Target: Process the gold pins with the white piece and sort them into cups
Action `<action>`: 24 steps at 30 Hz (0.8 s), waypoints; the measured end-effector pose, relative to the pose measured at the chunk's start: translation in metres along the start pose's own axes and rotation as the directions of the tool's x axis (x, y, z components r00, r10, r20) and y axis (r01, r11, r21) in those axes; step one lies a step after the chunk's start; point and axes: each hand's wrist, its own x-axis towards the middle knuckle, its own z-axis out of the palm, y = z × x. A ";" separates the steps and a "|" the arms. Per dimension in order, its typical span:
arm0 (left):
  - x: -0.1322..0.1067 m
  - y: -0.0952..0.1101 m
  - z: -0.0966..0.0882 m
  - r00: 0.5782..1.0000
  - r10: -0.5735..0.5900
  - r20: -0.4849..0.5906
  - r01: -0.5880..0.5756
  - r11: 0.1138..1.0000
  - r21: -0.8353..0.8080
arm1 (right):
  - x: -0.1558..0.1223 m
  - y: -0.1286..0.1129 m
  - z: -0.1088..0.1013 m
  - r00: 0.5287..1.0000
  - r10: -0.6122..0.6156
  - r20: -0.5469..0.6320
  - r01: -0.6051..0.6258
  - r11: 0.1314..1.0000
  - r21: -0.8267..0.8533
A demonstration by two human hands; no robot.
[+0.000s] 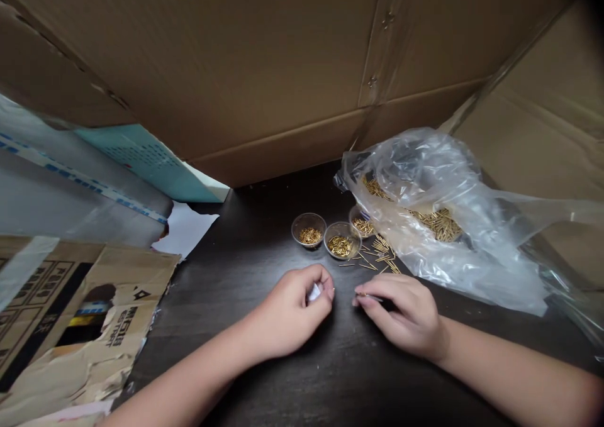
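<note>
"When the view looks down on the dark table [302, 383], what does each hand do?"

"The left hand [295, 310] is curled and pinches a small white scrap [314, 293], maybe paper, but I cannot tell exactly the material. The right hand [401, 314] grasps one thin brass pin [363, 295], so this pin is held just above the table, between the two hands."

"Then neither hand is released?"

"No, both are closed on something. They are near each other, but they do not touch. The work at this moment looks like fine handling of a single pin."

"What does the next move call for?"

"A steady pinch, I judge, because so thin a pin can slip easily from the fingers."

"And where are the other pins?"

"Just ahead of the hands lies a loose spill of brass pins [380, 254]. Near it stand three clear plastic cups [340, 239] with pins inside, and farther on lies a crumpled clear plastic bag [438, 182] holding many more. A torn cardboard sheet [80, 326] is at the left, and a cardboard panel [236, 56] hangs above everything."
</note>
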 end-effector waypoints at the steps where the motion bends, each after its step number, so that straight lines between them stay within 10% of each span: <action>1: -0.001 0.001 0.006 1.000 -0.021 0.012 0.023 0.985 -0.174 | 0.001 -0.002 -0.001 0.999 -0.036 0.011 0.036 0.999 0.009; 8: -0.006 0.007 0.038 0.987 -0.143 0.068 0.140 0.578 -0.804 | 0.003 -0.008 -0.003 0.993 -0.122 -0.004 0.121 0.990 -0.078; 20: -0.001 -0.009 0.051 0.987 -0.159 -0.004 0.097 0.625 -0.774 | -0.001 -0.003 0.002 0.997 -0.057 0.050 0.064 0.987 -0.145; 24: -0.002 -0.010 0.054 0.995 -0.097 0.011 0.057 0.490 -0.870 | 0.001 -0.003 0.001 0.999 -0.037 0.002 0.037 0.991 -0.131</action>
